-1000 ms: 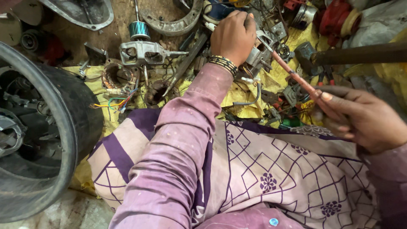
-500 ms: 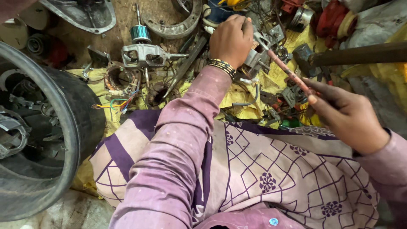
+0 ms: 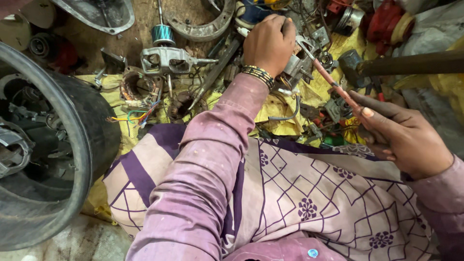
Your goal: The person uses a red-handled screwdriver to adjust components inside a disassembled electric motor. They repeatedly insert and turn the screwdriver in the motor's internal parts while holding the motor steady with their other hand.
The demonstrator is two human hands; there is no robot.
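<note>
Left hand (image 3: 268, 42) was closed palm-down over a small grey metal motor part (image 3: 298, 67) at the top of the heap, its fingers curled round the piece and a stack of dark and gold bangles (image 3: 258, 76) sitting at the wrist above a mauve sleeve (image 3: 203, 164). Right hand (image 3: 403, 135) was clenched about the handle end of a reddish-handled screwdriver (image 3: 333, 86), thumb laid along the shaft, with the tool slanting up and to the left so that its tip met the metal part just beside the left hand's fingers. Both hands worked over a yellow cloth (image 3: 280, 113) littered with wires and scrap. To the left of the left forearm lay a cast metal housing with a shaft (image 3: 166, 59), a teal wound rotor (image 3: 163, 35) just above it, and a copper coil with coloured leads (image 3: 137, 89) below. A big dark round drum (image 3: 72, 145) filled the left edge, and a purple patterned fabric (image 3: 309, 193) covered the lap.
</note>
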